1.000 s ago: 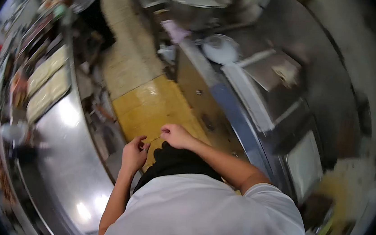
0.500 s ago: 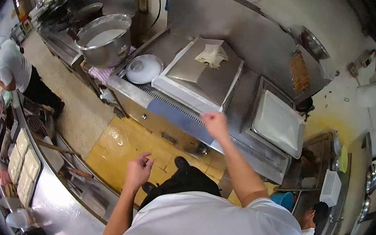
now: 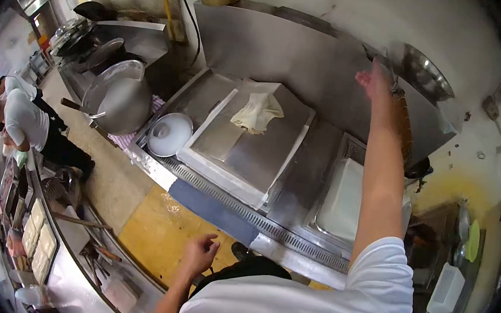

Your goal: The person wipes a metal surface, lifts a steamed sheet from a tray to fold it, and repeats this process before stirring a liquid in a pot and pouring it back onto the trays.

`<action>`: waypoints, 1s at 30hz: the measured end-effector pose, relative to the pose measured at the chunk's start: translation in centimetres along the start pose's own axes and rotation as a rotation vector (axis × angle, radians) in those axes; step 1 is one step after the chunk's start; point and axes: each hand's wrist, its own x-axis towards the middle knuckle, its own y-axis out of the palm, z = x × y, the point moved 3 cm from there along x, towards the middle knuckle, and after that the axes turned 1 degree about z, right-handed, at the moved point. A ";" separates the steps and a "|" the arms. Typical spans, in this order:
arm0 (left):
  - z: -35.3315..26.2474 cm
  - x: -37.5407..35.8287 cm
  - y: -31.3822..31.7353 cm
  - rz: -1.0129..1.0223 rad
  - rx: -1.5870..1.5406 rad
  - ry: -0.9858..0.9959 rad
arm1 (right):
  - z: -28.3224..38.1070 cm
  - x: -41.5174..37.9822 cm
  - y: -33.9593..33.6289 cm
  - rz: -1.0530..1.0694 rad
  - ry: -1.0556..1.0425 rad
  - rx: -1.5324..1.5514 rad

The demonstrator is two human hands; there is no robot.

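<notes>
My right hand is raised high at the steel backsplash, close to the hanging steel bowl and a brown slatted item that my forearm partly covers. Its fingers look apart though blurred, and nothing shows in them. Low in front of my body, my left hand hangs with loosely bent, separated fingers, holding nothing. Between the hands stands a counter with a sloped metal cover, and a crumpled cream cloth lies on top. My right arm partly hides a white-lined tray.
Left of the cover sit a round lid and a large pot with a ladle-like handle. A worktable with a tray of pale blocks runs at my left. Two people stand farther off. A white basket is at right.
My right hand has gone from over the counter's front edge up to the backsplash. The view has shifted, and a second person shows at left. My left hand stays low and unfilled.
</notes>
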 end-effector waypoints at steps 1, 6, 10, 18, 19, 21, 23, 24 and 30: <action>0.4 -0.1 0.4 -0.010 -0.007 -0.017 | 0.1 1.9 -0.1 -0.001 -0.020 0.057; 0.4 -1.3 0.2 -0.081 0.035 -0.101 | 0.7 7.8 0.1 -0.002 -0.081 0.222; -0.7 -3.1 -0.7 -0.125 0.076 -0.170 | -0.6 12.9 -1.1 0.145 -0.100 0.183; 1.0 -5.8 -2.7 -0.217 0.050 -0.230 | -5.3 -9.2 5.4 0.646 -0.141 0.309; 2.2 -6.2 -2.9 -0.233 0.041 -0.220 | -5.8 -14.0 7.0 0.626 -0.052 0.312; 3.1 -8.0 -4.1 -0.275 0.009 -0.235 | -8.7 -22.4 10.4 0.593 0.001 0.186; 4.3 -10.1 -5.8 -0.350 -0.038 -0.259 | -15.6 -25.4 12.9 0.524 -0.052 -0.090; 5.5 -11.1 -6.2 -0.398 -0.059 -0.260 | -17.2 -31.1 14.9 0.515 -0.008 -0.258; 14.4 -22.2 -9.4 -0.670 -0.187 -0.366 | -29.9 -60.2 22.6 1.439 -0.409 -0.568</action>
